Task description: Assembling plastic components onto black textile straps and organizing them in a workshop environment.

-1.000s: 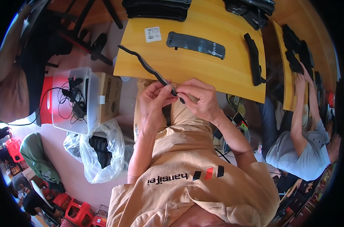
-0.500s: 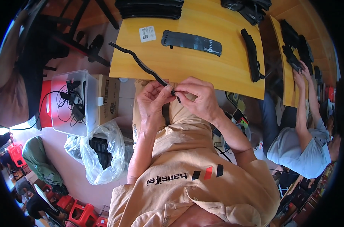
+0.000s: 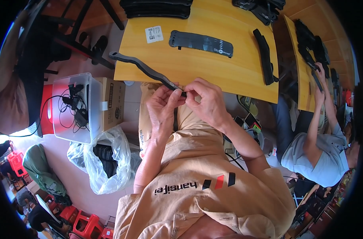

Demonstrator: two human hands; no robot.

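Note:
A long, flexible black strap [image 3: 146,71] is held at its near end between my two hands, above my lap at the table's near edge. Its far end reaches left over the table and shows a broader grey face. My left hand [image 3: 164,104] pinches the strap between thumb and fingers. Closed beside it, my right hand [image 3: 206,101] grips the very end, which its fingers partly hide. Beyond them a flat dark grey band [image 3: 201,43] with a row of light marks lies on the table, next to a white label [image 3: 154,34].
The yellow table [image 3: 245,73] also bears stacked black bands [image 3: 155,8] and a folded black strap [image 3: 264,57]. Left of me stand a clear bin of cables [image 3: 72,107], a cardboard box [image 3: 113,103] and a plastic bag [image 3: 103,163]. A co-worker [image 3: 317,155] handles black pieces at the right table.
The strap has turned, so more of its broad face shows, and its far end has shifted left. My right fingers have drawn closer around the near end. The co-worker's hands have moved apart.

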